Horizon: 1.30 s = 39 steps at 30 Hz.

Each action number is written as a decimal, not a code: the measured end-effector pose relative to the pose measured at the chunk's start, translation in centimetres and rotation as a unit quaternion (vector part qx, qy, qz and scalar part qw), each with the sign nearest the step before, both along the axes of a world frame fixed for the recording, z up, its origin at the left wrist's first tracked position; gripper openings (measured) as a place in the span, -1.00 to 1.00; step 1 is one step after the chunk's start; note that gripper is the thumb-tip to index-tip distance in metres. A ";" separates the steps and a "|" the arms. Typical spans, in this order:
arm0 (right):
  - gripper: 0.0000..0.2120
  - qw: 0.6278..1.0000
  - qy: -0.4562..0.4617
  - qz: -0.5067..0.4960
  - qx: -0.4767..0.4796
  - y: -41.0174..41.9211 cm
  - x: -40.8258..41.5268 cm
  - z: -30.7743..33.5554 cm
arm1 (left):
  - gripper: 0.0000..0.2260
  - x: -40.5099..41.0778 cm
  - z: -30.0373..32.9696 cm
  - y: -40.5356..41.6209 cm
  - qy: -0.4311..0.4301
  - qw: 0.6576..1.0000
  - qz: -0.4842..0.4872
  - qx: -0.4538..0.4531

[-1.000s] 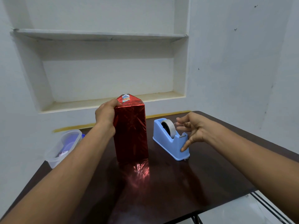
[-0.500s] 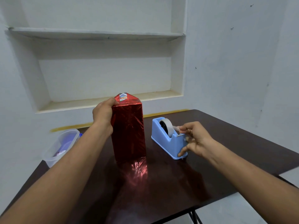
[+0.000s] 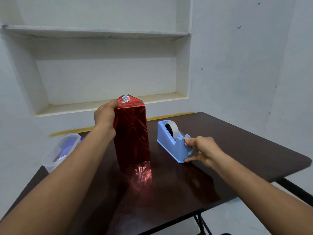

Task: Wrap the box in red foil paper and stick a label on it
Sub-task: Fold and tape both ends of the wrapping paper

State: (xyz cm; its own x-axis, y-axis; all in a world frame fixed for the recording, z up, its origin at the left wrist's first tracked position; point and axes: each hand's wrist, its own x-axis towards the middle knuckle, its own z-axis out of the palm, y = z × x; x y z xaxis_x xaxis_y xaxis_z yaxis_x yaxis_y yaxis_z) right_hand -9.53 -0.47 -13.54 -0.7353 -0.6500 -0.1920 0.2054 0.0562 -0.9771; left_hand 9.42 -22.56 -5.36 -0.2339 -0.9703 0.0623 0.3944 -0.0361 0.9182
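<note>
Tall box wrapped in crinkled red foil paper (image 3: 131,133) stood upright on the dark brown glossy table (image 3: 245,146), roughly centre, its red reflection on the tabletop just in front. All visible faces were covered; the top was folded to a peak with a small shiny holographic patch (image 3: 126,99) there, could be tape or a sticker, can't tell.

Left hand (image 3: 105,116) gripped the box's upper left edge, thumb at the top corner, steadying it.

Light blue plastic tape dispenser (image 3: 172,141) sat at 3 o'clock from the box, near but apart, white tape roll (image 3: 173,128) in it. Right hand (image 3: 203,150) was at the cutter end, thumb and forefinger pinching what looked like the clear tape end, lower fingers against the dispenser's front.

Clear plastic tub (image 3: 62,148) with purple contents sat at 9 o'clock, at the table's left edge.

Judgement: wrapping mostly done. Left: tear a tape piece, probably secure a flap, then stick the label. No plain label seen on the box.
</note>
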 end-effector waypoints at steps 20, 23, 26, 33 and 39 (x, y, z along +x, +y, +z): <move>-0.86 0.931 0.358 0.006 0.072 2.2 -0.2 2.3 | -0.73 0.1 -0.2 -0.3 -0.007 1.000 -0.006 -0.001; -0.85 0.923 0.382 0.037 0.011 2.0 0.6 4.7 | -0.69 0.1 -0.4 -0.5 -0.006 1.000 -0.012 -0.001; -0.84 0.907 0.416 0.063 -0.020 1.6 2.0 7.8 | -0.71 0.2 -0.6 -0.5 -0.007 1.000 -0.017 0.000; -0.61 0.832 0.550 0.063 -0.032 -1.1 4.5 13.7 | -0.63 0.3 -0.6 -0.3 0.008 1.000 -0.019 -0.005; -0.88 0.816 0.573 0.071 0.014 -4.7 6.0 16.8 | -0.65 0.6 -0.6 0.2 0.021 1.000 -0.020 -0.009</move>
